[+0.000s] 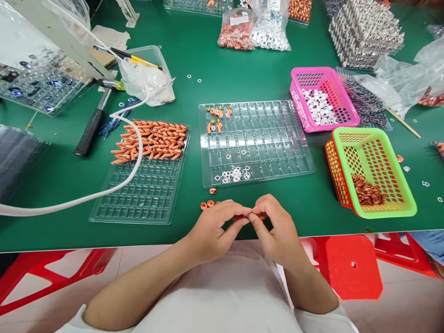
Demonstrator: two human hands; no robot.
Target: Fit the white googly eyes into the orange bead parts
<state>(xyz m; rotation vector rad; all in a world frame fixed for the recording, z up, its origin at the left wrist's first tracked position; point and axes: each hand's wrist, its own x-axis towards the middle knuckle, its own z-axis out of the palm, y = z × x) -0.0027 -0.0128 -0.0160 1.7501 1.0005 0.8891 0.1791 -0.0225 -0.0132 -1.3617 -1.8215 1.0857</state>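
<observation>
My left hand (pixel 217 229) and my right hand (pixel 277 229) meet at the fingertips above the table's front edge. Both are closed in a pinch around something tiny and dark, too small to name. A bit of orange (pixel 263 216) shows behind my right fingers; whether it is held or lies on the table, I cannot tell. Beside my left hand lie several round orange pieces (pixel 210 203). Beyond the hands, a clear compartment tray (pixel 277 159) holds small orange parts (pixel 219 112) in its far left cells and a heap of white rings (pixel 236 174) near its front.
Left stands another clear tray (pixel 135 194) with rows of orange parts (pixel 152 138), crossed by a white tube (pixel 135 171). A hammer (pixel 92 125) lies farther left. At right are a pink basket (pixel 298 99) of white pieces and a green basket (pixel 402 185) of orange-brown pieces.
</observation>
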